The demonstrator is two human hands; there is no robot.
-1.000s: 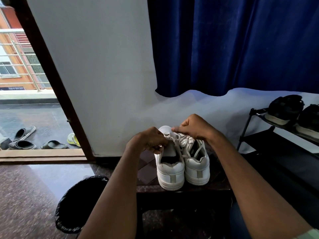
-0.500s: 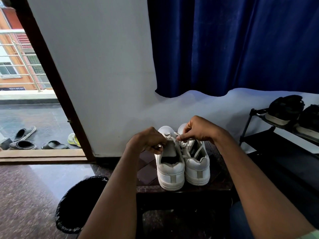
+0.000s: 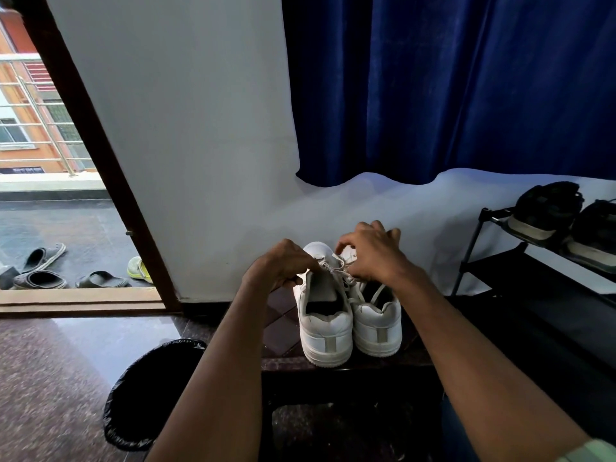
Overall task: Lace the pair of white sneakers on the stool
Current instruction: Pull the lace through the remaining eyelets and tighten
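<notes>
White sneakers (image 3: 350,321) side-by-side on stool (image 3: 283,351) (heels twd cam).

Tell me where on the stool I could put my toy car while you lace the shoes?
The bare tiled part of the stool, left of the left sneaker and under the left hand, is free. The right sneaker and the right hand crowd the other side; the strip in front of the heels is narrow.

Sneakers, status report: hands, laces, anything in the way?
Left hand pinching lace; right hand curled over lace. Sneakers upright on stool. Nothing blocking.
</notes>
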